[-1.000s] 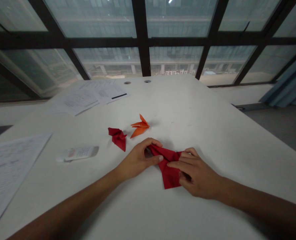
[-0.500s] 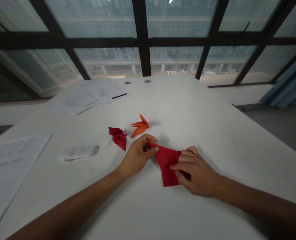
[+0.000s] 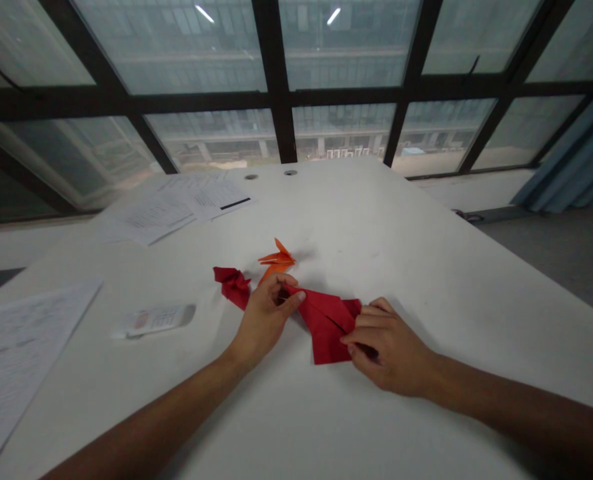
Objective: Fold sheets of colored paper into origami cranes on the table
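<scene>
A partly folded sheet of red origami paper [image 3: 326,327] is held between my two hands, just above or on the white table. My left hand [image 3: 266,310] pinches its upper left corner between thumb and fingers. At the right edge, my right hand [image 3: 389,347] grips the paper with thumb and index finger, the other fingers curled. Behind my left hand lies a folded orange paper figure [image 3: 279,259] with pointed tips, partly covered by that hand. Left of it is a folded red paper figure [image 3: 232,283], its lower end close behind my left hand.
A white and grey packet-like item [image 3: 156,320] lies left on the white table [image 3: 406,233]. A printed sheet [image 3: 21,353] is at the left edge, and more printed papers [image 3: 176,207] lie at the back left. Windows stand behind the table, a blue curtain [image 3: 566,160] at right.
The view has tilted up slightly. Both hands still hold the red paper; its right side has spread wider, with a dark fold line now showing, and my left hand now overlaps the orange figure.
</scene>
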